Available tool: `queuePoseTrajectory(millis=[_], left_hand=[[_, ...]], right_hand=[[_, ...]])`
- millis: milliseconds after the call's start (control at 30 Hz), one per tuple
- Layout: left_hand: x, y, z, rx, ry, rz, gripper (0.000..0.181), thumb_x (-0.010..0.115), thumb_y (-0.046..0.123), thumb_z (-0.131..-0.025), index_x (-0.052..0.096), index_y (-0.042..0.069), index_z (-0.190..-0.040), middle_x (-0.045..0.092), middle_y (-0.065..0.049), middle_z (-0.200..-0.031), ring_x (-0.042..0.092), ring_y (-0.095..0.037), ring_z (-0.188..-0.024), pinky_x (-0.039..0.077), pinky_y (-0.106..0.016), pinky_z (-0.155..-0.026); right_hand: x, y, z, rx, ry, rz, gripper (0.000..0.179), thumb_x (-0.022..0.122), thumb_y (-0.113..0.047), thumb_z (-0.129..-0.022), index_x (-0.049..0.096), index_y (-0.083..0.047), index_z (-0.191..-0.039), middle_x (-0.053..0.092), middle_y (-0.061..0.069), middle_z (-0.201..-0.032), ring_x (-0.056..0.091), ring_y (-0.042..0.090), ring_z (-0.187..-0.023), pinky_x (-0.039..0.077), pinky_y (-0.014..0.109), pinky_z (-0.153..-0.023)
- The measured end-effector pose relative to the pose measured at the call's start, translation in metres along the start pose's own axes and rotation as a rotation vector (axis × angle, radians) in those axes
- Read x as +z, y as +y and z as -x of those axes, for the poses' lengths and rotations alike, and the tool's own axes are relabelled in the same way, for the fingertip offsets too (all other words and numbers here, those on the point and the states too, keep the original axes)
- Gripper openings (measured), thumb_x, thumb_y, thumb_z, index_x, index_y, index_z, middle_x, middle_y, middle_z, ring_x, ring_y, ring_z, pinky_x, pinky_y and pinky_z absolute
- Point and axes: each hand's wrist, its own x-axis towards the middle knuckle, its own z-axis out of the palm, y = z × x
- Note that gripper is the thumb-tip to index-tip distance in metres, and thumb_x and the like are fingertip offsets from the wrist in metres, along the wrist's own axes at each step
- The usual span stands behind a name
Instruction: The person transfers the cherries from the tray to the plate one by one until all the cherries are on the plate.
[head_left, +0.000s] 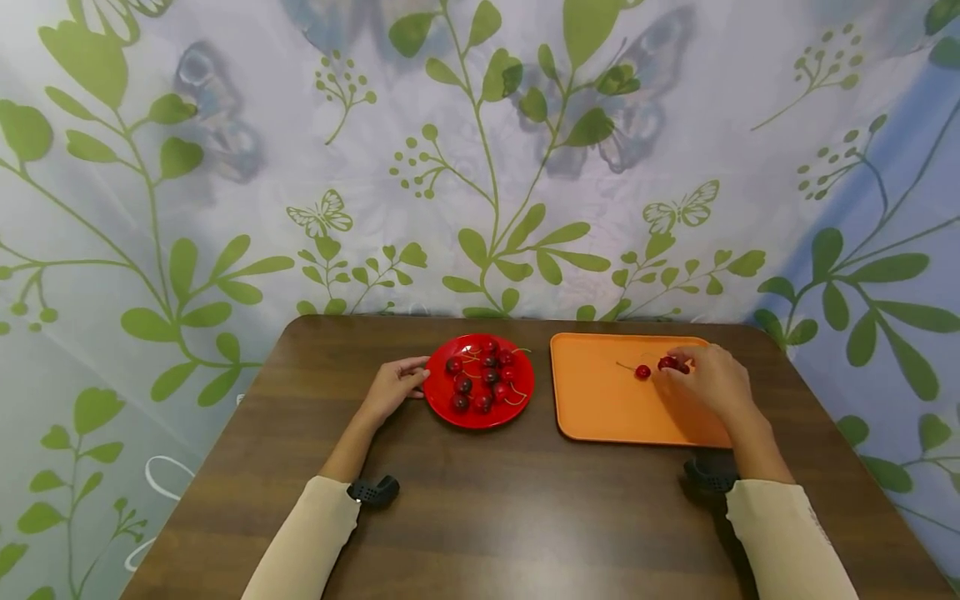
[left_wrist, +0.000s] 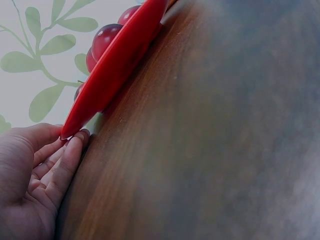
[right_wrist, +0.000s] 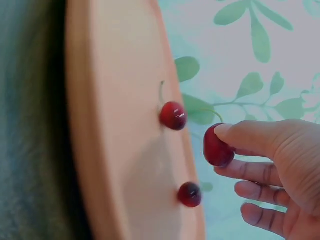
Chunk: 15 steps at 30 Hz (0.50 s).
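Note:
My left hand (head_left: pixel 393 387) pinches the left rim of a red plate (head_left: pixel 480 422), thumb on top and fingers under the edge, as the left wrist view shows. Several dark red cherries (head_left: pixel 483 403) with green stems lie on that plate. Over the orange tray (head_left: pixel 600 408), my right hand (head_left: pixel 712 379) holds one cherry (right_wrist: pixel 218 146) between thumb and index finger, its stem pointing up and left. The other fingers spread loosely. Two more cherries rest on the tray: one with a stem (right_wrist: pixel 173 116) and a darker one (right_wrist: pixel 190 194) beneath the hand.
Plate and tray stand side by side toward the back of a brown wooden table (head_left: pixel 525 517). Behind it hangs a curtain (head_left: pixel 420 208) printed with green leaves and butterflies. Dark bands (head_left: pixel 375 490) circle both wrists. A white cord (head_left: pixel 167 477) hangs at the left.

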Motion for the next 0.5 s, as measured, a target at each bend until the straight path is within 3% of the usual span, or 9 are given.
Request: queuePoseTrajectory(millis=[100, 300, 500], left_hand=[[-0.001, 0.001, 0.0, -0.007, -0.003, -0.006, 0.038, 0.065, 0.009, -0.1, 0.062, -0.001, -0.136, 0.071, -0.019, -0.107, 0.069, -0.013, -0.075, 0.063, -0.028, -0.068], [-0.001, 0.001, -0.001, -0.003, 0.0, 0.0, 0.038, 0.066, 0.009, -0.1, 0.063, -0.002, -0.136, 0.072, -0.018, -0.106, 0.069, -0.013, -0.075, 0.063, -0.029, -0.068], [-0.001, -0.001, -0.002, -0.01, -0.002, -0.002, 0.039, 0.066, 0.01, -0.1, 0.062, -0.002, -0.136, 0.072, -0.018, -0.106, 0.069, -0.013, -0.075, 0.063, -0.028, -0.068]], right_hand=[[-0.005, -0.006, -0.002, -0.02, 0.026, -0.003, 0.035, 0.079, -0.028, -0.09, 0.075, -0.003, -0.114, 0.073, 0.016, -0.096, 0.062, 0.036, -0.084, 0.052, 0.038, -0.05], [-0.012, -0.026, -0.002, -0.052, 0.028, -0.032, 0.032, 0.079, -0.028, -0.091, 0.076, -0.006, -0.113, 0.071, 0.017, -0.1, 0.061, 0.034, -0.088, 0.056, 0.049, -0.062], [-0.017, -0.052, 0.001, -0.089, 0.03, -0.049, 0.027, 0.079, -0.027, -0.09, 0.077, -0.01, -0.11, 0.07, 0.014, -0.099, 0.058, 0.032, -0.09, 0.053, 0.047, -0.064]])
